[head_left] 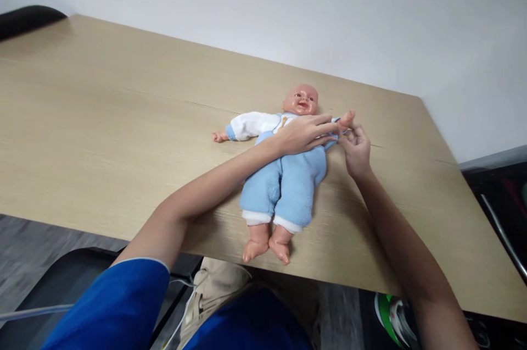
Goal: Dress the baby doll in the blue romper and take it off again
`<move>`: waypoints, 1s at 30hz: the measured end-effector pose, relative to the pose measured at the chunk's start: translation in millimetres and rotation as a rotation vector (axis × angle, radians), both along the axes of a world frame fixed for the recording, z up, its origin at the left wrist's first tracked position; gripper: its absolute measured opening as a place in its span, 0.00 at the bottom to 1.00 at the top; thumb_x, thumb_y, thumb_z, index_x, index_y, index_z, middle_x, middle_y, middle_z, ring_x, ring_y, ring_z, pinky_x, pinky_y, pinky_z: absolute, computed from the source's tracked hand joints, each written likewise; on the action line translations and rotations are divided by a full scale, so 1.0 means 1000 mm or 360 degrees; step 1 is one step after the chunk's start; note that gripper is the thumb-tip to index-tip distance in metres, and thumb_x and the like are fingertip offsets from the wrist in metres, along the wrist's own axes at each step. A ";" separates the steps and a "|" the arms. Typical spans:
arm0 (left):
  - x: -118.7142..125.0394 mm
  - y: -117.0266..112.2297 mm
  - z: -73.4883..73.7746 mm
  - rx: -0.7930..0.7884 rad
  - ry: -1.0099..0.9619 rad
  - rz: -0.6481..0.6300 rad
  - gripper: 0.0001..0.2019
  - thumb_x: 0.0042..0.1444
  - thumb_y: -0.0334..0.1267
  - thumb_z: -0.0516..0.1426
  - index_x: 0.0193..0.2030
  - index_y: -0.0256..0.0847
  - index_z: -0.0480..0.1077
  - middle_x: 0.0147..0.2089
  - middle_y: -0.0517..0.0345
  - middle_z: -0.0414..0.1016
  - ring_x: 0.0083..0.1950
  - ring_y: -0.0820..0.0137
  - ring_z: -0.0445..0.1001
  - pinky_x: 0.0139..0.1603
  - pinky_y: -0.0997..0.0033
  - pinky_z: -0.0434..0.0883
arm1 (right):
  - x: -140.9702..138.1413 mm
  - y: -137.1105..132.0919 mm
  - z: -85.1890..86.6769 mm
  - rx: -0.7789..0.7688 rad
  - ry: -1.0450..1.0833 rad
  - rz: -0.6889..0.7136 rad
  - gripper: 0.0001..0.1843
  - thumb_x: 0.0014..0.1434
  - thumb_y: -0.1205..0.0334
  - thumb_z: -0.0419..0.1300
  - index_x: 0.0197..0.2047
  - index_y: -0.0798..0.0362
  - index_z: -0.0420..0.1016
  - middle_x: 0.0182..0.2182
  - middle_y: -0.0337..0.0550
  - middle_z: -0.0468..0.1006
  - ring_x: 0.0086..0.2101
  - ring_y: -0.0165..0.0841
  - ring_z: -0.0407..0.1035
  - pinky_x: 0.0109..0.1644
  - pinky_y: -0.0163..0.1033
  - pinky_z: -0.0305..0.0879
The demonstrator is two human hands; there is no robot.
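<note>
A baby doll (302, 185) lies face up on the table, dressed in a white top and fuzzy light blue overalls with white cuffs. Its bare feet point toward me. My left hand (304, 133) reaches across its chest, long fingers closed over the blue-edged sleeve on the right side; the thumb is hidden. At that same arm, my right hand (357, 146) pinches close to the doll's small hand (346, 119), fingers bent at the cuff. The other doll arm (251, 126) stretches out to the left in its white sleeve.
The wooden table (123, 119) meets a white wall (263, 4) at the back. A black chair (61, 284) stands at the lower left, and part of another dark chair back (31, 20) shows at the far left. Dark items with a metal bar (502, 234) are at the right.
</note>
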State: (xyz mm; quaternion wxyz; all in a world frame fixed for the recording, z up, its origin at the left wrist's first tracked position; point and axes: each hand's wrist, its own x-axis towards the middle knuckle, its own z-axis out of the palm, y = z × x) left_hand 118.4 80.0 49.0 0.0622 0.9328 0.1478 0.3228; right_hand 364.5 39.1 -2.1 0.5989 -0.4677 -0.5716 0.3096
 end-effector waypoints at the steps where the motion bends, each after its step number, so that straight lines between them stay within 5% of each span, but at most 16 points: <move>1: -0.001 -0.001 -0.001 0.0054 -0.0017 -0.0011 0.26 0.89 0.50 0.44 0.68 0.39 0.79 0.58 0.38 0.83 0.55 0.53 0.84 0.58 0.56 0.75 | -0.005 -0.002 -0.002 0.0025 -0.0029 0.0022 0.37 0.55 0.29 0.84 0.57 0.42 0.82 0.53 0.47 0.89 0.57 0.50 0.85 0.69 0.58 0.83; 6: -0.004 -0.004 -0.002 0.0081 -0.0191 -0.0037 0.22 0.87 0.49 0.49 0.60 0.40 0.82 0.55 0.38 0.83 0.55 0.53 0.83 0.60 0.54 0.75 | -0.020 -0.022 -0.002 0.0296 -0.0348 0.0018 0.28 0.73 0.26 0.68 0.47 0.44 0.86 0.47 0.49 0.85 0.52 0.50 0.82 0.64 0.59 0.81; 10: -0.001 0.000 0.005 -0.0429 -0.0358 -0.0045 0.11 0.75 0.47 0.61 0.50 0.43 0.78 0.51 0.45 0.82 0.54 0.56 0.81 0.59 0.55 0.75 | -0.032 -0.036 0.002 0.0429 -0.0527 -0.0011 0.25 0.76 0.30 0.66 0.46 0.44 0.84 0.47 0.49 0.81 0.50 0.49 0.77 0.61 0.59 0.78; 15: 0.003 0.012 0.014 -0.1090 -0.0253 -0.0059 0.18 0.73 0.57 0.61 0.43 0.43 0.72 0.40 0.55 0.75 0.45 0.61 0.75 0.50 0.61 0.71 | -0.045 -0.038 -0.001 0.0233 -0.0279 -0.0063 0.26 0.74 0.29 0.69 0.40 0.43 0.79 0.42 0.43 0.78 0.47 0.44 0.76 0.61 0.53 0.77; 21: 0.003 0.024 0.004 -0.0880 -0.0043 0.0204 0.19 0.77 0.57 0.57 0.40 0.45 0.68 0.41 0.52 0.78 0.45 0.60 0.75 0.50 0.59 0.69 | -0.042 -0.026 -0.013 -0.0260 0.0352 0.0165 0.32 0.67 0.24 0.72 0.36 0.42 0.68 0.32 0.36 0.72 0.37 0.39 0.73 0.52 0.48 0.82; 30: 0.002 0.026 -0.003 -0.0702 0.0125 0.0322 0.15 0.79 0.50 0.56 0.49 0.41 0.76 0.48 0.45 0.87 0.48 0.57 0.81 0.53 0.59 0.73 | -0.033 -0.022 -0.032 -0.0340 0.0038 -0.0150 0.33 0.68 0.18 0.66 0.40 0.41 0.70 0.36 0.38 0.82 0.40 0.40 0.80 0.49 0.47 0.84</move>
